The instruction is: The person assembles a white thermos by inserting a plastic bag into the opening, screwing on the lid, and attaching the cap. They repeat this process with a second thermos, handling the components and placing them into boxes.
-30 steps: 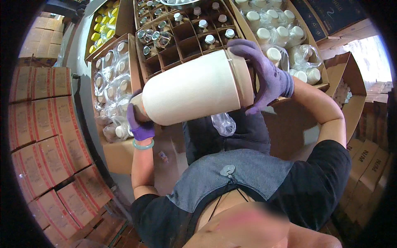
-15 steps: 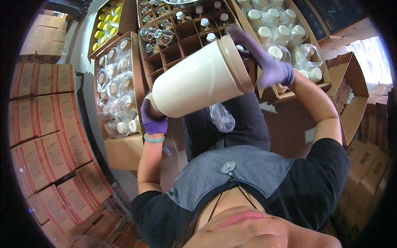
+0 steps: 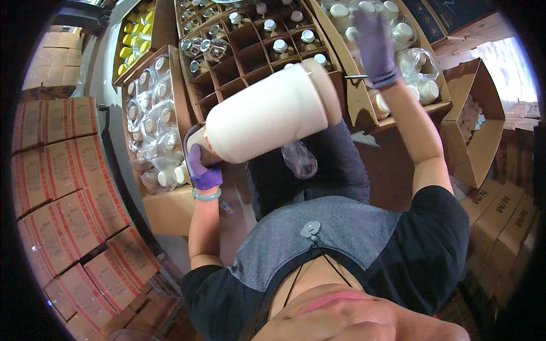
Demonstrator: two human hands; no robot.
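Note:
A large cream cylindrical bottle [image 3: 267, 116] lies tilted across my front, its beige-banded wide end toward the upper right. My left hand [image 3: 201, 162], in a purple glove, is closed around its narrower lower-left end. Away from the bottle, my right hand [image 3: 375, 48], also gloved in purple, is stretched out above a carton of plastic-wrapped bottles [image 3: 421, 62]. Its fingers look extended but blurred, and I see nothing held in them. Beside that wrist a thin dark rod [image 3: 356, 77] shows; what it belongs to is unclear.
Ahead stands a divided carton [image 3: 244, 40] with clear glass and white-capped bottles. On its left is a carton of plastic-wrapped bottles [image 3: 153, 113], with yellow-capped bottles [image 3: 136, 37] behind. Stacked cartons [image 3: 68, 187] line the left; an opened carton [image 3: 475, 122] stands right. A plastic bag [image 3: 300, 159] hangs at my lap.
My right hand has left the wide end of the bottle and moved up and right over the carton. My left hand keeps its hold, and the bottle has shifted slightly left.

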